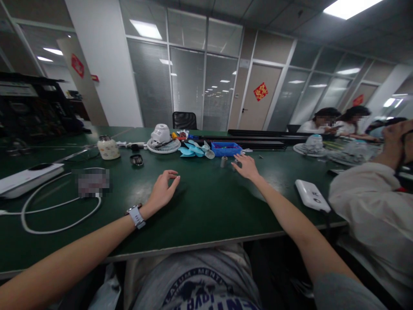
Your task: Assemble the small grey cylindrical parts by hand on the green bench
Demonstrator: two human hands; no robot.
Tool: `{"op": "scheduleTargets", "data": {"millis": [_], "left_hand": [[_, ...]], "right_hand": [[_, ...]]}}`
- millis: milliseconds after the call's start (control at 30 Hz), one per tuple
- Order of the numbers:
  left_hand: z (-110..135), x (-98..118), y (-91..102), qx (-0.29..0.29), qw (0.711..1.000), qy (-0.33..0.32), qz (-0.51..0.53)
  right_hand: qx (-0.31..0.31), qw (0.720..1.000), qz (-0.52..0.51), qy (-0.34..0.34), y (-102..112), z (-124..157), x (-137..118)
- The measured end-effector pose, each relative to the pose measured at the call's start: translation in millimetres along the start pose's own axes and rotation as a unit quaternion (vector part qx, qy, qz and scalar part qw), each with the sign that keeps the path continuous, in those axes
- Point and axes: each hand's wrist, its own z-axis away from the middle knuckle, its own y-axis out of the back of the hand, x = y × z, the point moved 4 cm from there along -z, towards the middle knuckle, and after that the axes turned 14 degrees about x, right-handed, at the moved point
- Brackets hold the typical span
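My left hand (163,188) rests on the green table (206,206) with its fingers curled loosely, thumb and forefinger close together, and nothing visible in it. A watch sits on that wrist. My right hand (247,166) reaches farther out, fingers spread, its tips at a small grey part (235,163) on the table. A small grey cylinder (223,162) stands just left of it. Beyond lie a light blue fan blade (195,149), a blue parts bin (226,149) and a white fan grille with its motor housing (162,140).
A white jar (108,147) and a small dark ring (137,160) sit at left, with a white cable loop (61,202) and a white device (27,178). A white power strip (311,195) lies at right. A person in white (374,215) sits close on my right; others sit farther back.
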Motion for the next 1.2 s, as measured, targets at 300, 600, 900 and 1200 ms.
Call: {"op": "scheduleTargets", "data": {"millis": [300,600,900,1200], "left_hand": [[0,-1,-0.5,-0.001,1.000,-0.001,-0.003],[-1,0,-0.3,-0.009,1.000,0.007,-0.002],[0,3,-0.2,-0.013,1.000,0.008,0.002],[0,4,-0.3,-0.016,1.000,0.010,0.001]], "right_hand": [[-0.006,1.000,0.021,-0.001,-4,3,1],[-0.007,1.000,0.008,-0.009,-3,1,2],[0.006,1.000,-0.007,-0.023,-1,1,3],[0.034,0.997,0.018,-0.069,5,1,2]]}}
